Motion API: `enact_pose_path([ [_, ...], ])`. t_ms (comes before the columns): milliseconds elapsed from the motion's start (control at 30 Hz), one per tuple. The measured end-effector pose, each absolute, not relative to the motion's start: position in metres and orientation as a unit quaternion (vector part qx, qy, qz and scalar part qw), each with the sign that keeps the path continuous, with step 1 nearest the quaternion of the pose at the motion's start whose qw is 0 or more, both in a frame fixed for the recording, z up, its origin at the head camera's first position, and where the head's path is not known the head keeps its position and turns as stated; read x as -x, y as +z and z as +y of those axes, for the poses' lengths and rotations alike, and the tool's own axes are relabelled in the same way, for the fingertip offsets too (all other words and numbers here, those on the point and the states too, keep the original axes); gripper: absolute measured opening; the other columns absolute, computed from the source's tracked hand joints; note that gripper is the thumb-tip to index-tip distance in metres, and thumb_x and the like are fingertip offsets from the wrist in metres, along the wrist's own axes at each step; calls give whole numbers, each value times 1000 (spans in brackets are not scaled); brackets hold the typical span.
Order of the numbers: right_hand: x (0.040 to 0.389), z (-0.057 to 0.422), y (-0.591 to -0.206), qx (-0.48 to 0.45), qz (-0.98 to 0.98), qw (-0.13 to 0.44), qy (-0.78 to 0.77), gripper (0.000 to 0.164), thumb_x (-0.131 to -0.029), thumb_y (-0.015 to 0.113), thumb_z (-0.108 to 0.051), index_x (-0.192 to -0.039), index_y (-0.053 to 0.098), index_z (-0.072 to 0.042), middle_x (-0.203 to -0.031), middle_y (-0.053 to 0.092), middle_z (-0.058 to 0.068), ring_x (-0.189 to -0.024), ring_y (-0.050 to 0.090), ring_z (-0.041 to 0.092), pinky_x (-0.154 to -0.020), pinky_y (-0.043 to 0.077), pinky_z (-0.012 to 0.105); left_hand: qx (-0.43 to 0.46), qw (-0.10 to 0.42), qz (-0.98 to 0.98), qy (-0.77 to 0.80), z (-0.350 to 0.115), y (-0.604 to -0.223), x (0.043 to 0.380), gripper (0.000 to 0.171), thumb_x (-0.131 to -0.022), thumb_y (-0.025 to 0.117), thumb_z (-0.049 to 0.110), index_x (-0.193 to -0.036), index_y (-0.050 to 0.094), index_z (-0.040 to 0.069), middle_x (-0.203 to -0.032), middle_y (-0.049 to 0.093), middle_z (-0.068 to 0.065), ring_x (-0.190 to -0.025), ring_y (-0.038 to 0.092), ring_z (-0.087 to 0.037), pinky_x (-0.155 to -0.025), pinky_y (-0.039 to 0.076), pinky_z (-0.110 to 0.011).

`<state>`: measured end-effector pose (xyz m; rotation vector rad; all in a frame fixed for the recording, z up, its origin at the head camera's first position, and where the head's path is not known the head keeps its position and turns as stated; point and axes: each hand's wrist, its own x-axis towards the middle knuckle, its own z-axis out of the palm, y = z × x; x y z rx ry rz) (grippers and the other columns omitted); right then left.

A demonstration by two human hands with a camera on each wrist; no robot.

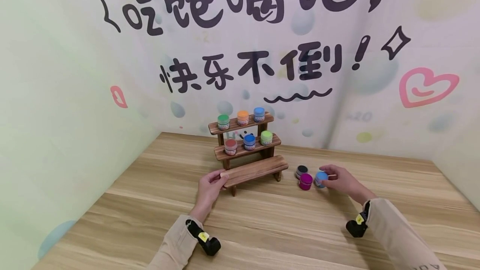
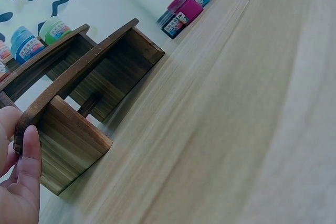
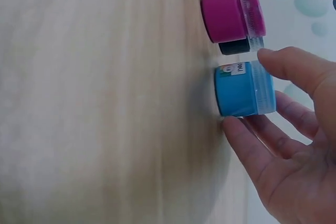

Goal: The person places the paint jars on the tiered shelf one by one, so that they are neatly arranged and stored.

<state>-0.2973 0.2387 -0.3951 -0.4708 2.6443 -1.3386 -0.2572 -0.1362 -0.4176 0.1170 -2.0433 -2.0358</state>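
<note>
My left hand [image 1: 208, 188] grips the left end of the lowest step of a three-tier wooden display stand [image 1: 255, 171], thumb on top. In the left wrist view its fingers [image 2: 30, 156] pinch that step's edge. On the right, my right hand [image 1: 343, 181] has thumb and fingers around a light blue paint jar [image 1: 321, 179] standing on the table. In the right wrist view the thumb is by the jar's clear lid [image 3: 264, 88] and the fingers are on the opposite side. Beside it are a magenta jar [image 1: 305, 181] and a black jar [image 1: 301, 172].
Green [image 1: 223, 122], orange [image 1: 243, 118] and blue [image 1: 259, 114] jars stand on the top tier. Red [image 1: 231, 147], dark blue [image 1: 249, 141] and lime green [image 1: 266, 138] jars stand on the middle tier. A printed cloth [image 1: 240, 53] hangs behind the wooden table [image 1: 262, 228].
</note>
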Motion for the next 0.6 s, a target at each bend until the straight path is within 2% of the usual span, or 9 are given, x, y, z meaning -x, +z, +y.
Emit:
enact_pose_path([
  [133, 296, 239, -397, 157, 880, 62, -443, 45, -82, 60, -5, -118, 42, 14, -110, 48, 28, -97, 51, 36, -73, 50, 31, -38, 128, -703, -699, -136, -418, 258, 31, -80, 63, 4, -105, 58, -12, -91, 62, -19, -61, 54, -6, -51, 49, -22],
  [367, 295, 236, -398, 149, 884, 50, -439, 40, -83, 59, -5, -116, 44, 12, -111, 49, 28, -96, 52, 35, -73, 51, 31, -28, 144, -697, -702, -136, -422, 259, 29, -78, 64, 3, -102, 59, -12, -83, 63, -11, -61, 55, -6, -51, 49, -21],
  [600, 294, 239, -388, 144, 893, 21, -425, 44, -83, 61, -13, -118, 46, 9, -112, 50, 26, -101, 50, 39, -77, 49, 39, -38, 131, -700, -701, -136, -419, 259, 30, -79, 63, 3, -104, 59, -12, -88, 62, -17, -61, 55, -6, -52, 50, -22],
])
